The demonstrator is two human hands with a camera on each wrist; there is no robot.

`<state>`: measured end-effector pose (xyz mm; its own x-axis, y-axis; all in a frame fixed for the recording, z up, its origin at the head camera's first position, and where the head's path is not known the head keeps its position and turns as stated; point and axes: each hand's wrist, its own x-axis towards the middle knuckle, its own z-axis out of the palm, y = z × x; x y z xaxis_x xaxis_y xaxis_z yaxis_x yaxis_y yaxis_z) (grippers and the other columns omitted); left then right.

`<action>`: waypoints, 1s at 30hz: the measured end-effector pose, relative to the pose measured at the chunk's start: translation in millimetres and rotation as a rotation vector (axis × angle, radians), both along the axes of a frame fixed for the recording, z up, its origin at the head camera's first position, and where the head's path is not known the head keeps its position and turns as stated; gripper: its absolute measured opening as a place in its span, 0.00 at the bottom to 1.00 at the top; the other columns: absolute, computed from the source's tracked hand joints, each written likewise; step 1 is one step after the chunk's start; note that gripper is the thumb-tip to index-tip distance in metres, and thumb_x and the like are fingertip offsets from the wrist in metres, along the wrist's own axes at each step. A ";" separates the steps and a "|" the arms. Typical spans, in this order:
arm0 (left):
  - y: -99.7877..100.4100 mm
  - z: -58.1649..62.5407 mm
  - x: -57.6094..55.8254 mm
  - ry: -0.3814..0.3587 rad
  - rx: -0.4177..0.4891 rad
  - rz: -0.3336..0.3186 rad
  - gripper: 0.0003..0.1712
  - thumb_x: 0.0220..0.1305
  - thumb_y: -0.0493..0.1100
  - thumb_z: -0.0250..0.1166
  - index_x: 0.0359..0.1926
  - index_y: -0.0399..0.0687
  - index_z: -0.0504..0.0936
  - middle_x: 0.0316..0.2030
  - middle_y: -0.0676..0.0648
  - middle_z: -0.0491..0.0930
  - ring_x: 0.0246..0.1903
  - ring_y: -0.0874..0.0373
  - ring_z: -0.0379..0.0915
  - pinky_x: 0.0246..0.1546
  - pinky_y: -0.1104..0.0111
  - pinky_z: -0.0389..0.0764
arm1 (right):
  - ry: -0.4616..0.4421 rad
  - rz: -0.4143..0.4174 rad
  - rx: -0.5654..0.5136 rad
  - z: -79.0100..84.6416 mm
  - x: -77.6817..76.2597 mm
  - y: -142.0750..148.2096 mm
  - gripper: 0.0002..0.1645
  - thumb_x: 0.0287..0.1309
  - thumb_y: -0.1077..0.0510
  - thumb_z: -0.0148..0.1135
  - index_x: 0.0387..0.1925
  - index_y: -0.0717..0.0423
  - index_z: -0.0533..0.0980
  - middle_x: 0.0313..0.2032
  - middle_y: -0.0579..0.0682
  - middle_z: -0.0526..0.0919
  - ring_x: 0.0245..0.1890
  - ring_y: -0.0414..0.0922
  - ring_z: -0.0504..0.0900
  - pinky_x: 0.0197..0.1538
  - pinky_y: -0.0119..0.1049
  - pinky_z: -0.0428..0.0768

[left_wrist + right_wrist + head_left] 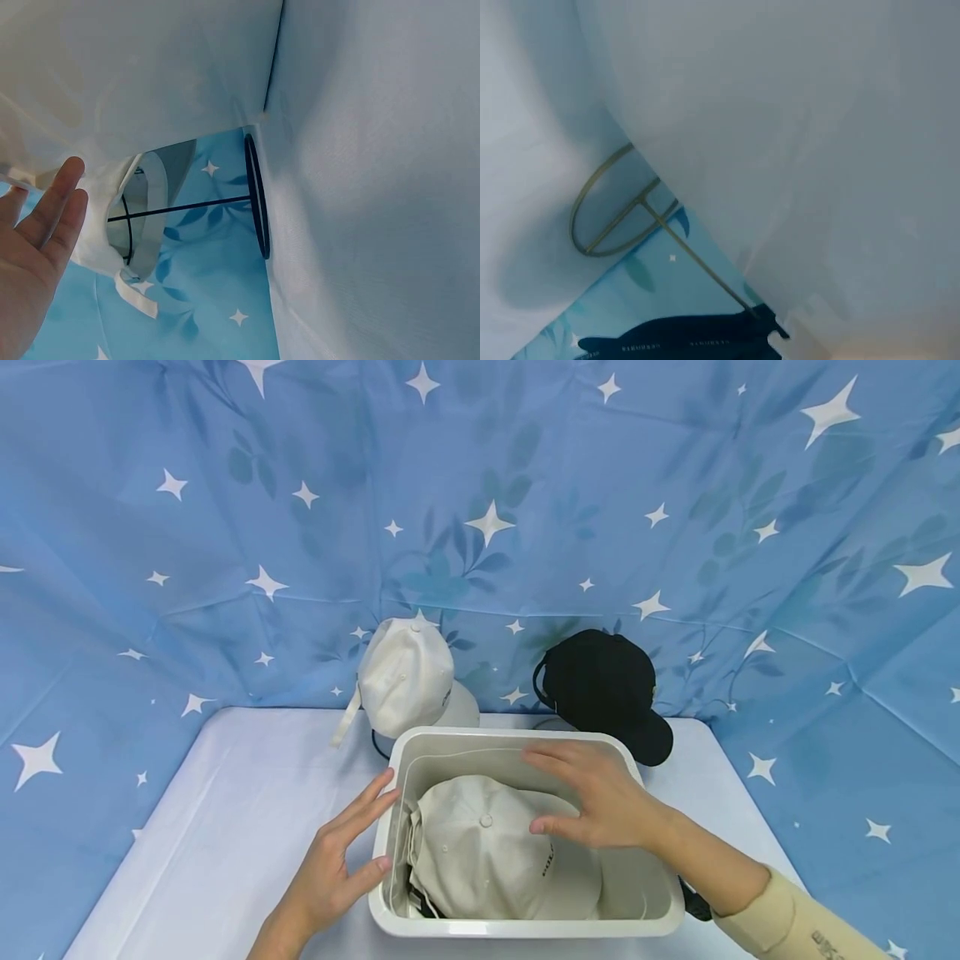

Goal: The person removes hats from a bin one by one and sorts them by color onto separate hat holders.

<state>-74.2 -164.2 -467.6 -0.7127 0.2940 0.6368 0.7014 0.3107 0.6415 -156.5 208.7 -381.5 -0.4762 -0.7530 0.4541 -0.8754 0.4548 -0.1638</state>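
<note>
A white storage bin stands at the front of the table, with a cream baseball cap lying crown up inside. Other fabric and a dark bit show under the cap's left edge. My left hand is at the bin's left rim, fingers spread and mostly straight; the left wrist view shows this hand beside the bin wall. Over the bin's right half hangs my right hand, fingers extended, above the cap's brim, holding nothing. In the right wrist view the bin wall fills most of the picture.
Behind the bin, a white cap hangs on a black wire stand at left, and a black cap on a brass-coloured stand at right. A dark object peeks out by the bin's right side. Blue star-patterned cloth surrounds the table.
</note>
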 end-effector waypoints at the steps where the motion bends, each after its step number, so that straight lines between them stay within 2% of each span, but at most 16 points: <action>1: -0.1 0.1 -0.2 0.004 0.001 0.000 0.40 0.55 0.35 0.66 0.72 0.37 0.74 0.76 0.36 0.65 0.74 0.49 0.65 0.71 0.73 0.63 | -0.004 -0.002 0.005 -1.5 0.6 -1.0 0.47 0.63 0.24 0.61 0.67 0.54 0.77 0.63 0.49 0.82 0.62 0.50 0.81 0.59 0.53 0.81; 4: -0.2 0.4 -0.4 0.004 0.002 -0.001 0.40 0.55 0.35 0.66 0.72 0.36 0.74 0.76 0.36 0.65 0.74 0.49 0.65 0.71 0.73 0.63 | -0.028 -0.001 0.021 -5.7 2.5 -4.2 0.48 0.62 0.23 0.60 0.67 0.54 0.77 0.64 0.50 0.81 0.63 0.51 0.80 0.61 0.54 0.79; 7: 0.4 0.3 -0.4 -0.005 0.000 0.000 0.40 0.56 0.35 0.66 0.73 0.39 0.74 0.76 0.37 0.65 0.74 0.49 0.65 0.71 0.73 0.63 | -0.053 0.001 0.037 -8.8 4.6 -7.7 0.48 0.62 0.23 0.60 0.67 0.54 0.77 0.64 0.50 0.81 0.64 0.50 0.79 0.61 0.53 0.79; 11: 1.0 0.2 0.0 -0.017 -0.006 0.005 0.41 0.55 0.35 0.66 0.74 0.43 0.73 0.76 0.37 0.65 0.74 0.50 0.65 0.71 0.74 0.63 | -0.058 0.004 0.057 -13.0 7.0 -11.9 0.47 0.60 0.24 0.64 0.67 0.52 0.78 0.64 0.47 0.81 0.62 0.48 0.81 0.60 0.51 0.81; 15: 2.0 0.8 -0.3 -0.008 -0.006 0.003 0.40 0.55 0.35 0.66 0.73 0.40 0.74 0.76 0.37 0.65 0.74 0.50 0.65 0.71 0.74 0.63 | -0.071 0.021 0.053 -18.6 8.6 -14.4 0.46 0.57 0.26 0.70 0.66 0.52 0.79 0.63 0.45 0.81 0.61 0.46 0.81 0.59 0.49 0.82; 19: 2.6 0.7 -1.3 -0.001 -0.002 -0.003 0.39 0.55 0.35 0.66 0.71 0.36 0.74 0.76 0.37 0.65 0.74 0.50 0.65 0.71 0.74 0.63 | -0.135 0.019 0.051 -22.0 11.0 -15.5 0.46 0.55 0.28 0.73 0.67 0.51 0.78 0.64 0.43 0.80 0.63 0.46 0.80 0.60 0.48 0.81; 30: -0.1 0.6 -0.3 0.003 -0.004 0.004 0.41 0.54 0.35 0.66 0.72 0.39 0.74 0.76 0.36 0.66 0.74 0.50 0.66 0.71 0.74 0.63 | -0.230 0.006 0.083 -25.8 12.8 -22.1 0.47 0.52 0.28 0.74 0.68 0.46 0.78 0.65 0.41 0.80 0.64 0.43 0.79 0.62 0.46 0.80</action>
